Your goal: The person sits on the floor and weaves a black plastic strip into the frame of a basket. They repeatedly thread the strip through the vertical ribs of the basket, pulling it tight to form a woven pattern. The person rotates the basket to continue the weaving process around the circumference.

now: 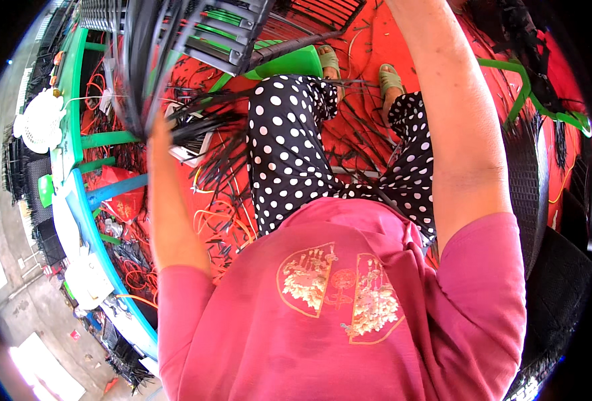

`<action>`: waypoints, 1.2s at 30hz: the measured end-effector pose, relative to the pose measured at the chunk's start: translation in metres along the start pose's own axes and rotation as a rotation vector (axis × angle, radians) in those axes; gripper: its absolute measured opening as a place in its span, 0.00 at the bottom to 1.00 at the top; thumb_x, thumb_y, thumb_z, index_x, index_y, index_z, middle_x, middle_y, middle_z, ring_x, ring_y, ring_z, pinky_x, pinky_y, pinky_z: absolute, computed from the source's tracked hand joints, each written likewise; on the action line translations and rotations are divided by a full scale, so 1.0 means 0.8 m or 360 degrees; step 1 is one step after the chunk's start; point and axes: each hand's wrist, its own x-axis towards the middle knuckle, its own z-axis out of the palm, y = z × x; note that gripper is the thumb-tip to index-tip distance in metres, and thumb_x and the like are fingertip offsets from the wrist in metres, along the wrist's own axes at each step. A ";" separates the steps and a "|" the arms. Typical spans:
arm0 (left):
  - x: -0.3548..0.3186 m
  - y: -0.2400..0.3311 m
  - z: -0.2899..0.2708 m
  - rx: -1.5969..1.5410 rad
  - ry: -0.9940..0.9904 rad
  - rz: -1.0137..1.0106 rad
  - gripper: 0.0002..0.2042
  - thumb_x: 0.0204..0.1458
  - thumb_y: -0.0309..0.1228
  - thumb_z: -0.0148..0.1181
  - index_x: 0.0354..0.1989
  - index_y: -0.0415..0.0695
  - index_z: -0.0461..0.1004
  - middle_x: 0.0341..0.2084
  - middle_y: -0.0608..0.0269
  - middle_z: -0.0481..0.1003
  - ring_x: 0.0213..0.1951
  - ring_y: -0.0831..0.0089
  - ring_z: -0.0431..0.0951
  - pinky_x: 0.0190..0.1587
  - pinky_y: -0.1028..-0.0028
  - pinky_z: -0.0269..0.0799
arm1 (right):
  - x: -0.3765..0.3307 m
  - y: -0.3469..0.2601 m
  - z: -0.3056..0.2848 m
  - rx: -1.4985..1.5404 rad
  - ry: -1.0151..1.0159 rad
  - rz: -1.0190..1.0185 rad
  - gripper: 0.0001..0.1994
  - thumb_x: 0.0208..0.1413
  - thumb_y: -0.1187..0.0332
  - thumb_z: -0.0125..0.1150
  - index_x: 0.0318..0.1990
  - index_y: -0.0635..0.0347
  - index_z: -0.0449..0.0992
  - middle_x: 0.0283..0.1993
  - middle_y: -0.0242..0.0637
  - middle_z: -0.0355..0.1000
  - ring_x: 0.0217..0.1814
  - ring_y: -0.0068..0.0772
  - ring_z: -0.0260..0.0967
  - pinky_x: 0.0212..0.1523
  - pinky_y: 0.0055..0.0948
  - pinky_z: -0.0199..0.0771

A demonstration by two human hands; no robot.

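My left hand (pixel 159 130), smeared by motion, is raised at the upper left and closed around a bundle of long black plastic strips (pixel 135 67). Loose ends of the strips fan out to the right of the hand; its separate fingers do not show. My right arm (pixel 459 113) stretches up past the top edge, so that hand is out of sight. Ahead of me, close to the bundle, stands a black slatted woven frame (pixel 225 40), tilted, its far part cut off by the edge.
A green plastic stool (pixel 289 65) is under the frame. Cut black strips litter the red floor covering (pixel 363 47), with orange cords (pixel 225 224) at the left. Green and blue rails (pixel 82 194) and a white fan-like thing (pixel 40 121) stand left. A black woven piece (pixel 528 174) is right.
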 end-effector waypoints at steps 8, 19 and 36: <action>0.023 0.142 -0.417 0.1306 0.0487 0.0981 0.19 0.55 0.41 0.48 0.42 0.36 0.75 0.37 0.42 0.76 0.40 0.52 0.77 0.43 0.56 0.68 | -0.007 -0.005 0.009 -0.0061 0.0026 0.0033 0.08 0.49 0.68 0.62 0.28 0.64 0.78 0.19 0.30 0.69 0.14 0.20 0.61 0.14 0.21 0.62; -0.168 0.243 0.087 -0.1797 -0.0949 -0.0156 0.29 0.58 0.57 0.44 0.59 0.49 0.62 0.51 0.52 0.70 0.50 0.52 0.71 0.53 0.48 0.67 | -0.022 0.000 0.006 0.0199 -0.0068 0.0004 0.12 0.51 0.77 0.58 0.43 0.68 0.78 0.35 0.30 0.76 0.35 0.17 0.70 0.38 0.19 0.69; -0.370 0.203 0.154 -0.2383 -0.1299 -0.0516 0.19 0.57 0.46 0.50 0.51 0.50 0.72 0.49 0.65 0.74 0.50 0.64 0.74 0.54 0.57 0.70 | -0.322 -0.017 -0.019 -0.0369 0.0582 0.0074 0.18 0.47 0.78 0.63 0.48 0.64 0.72 0.35 0.35 0.75 0.36 0.19 0.70 0.41 0.22 0.72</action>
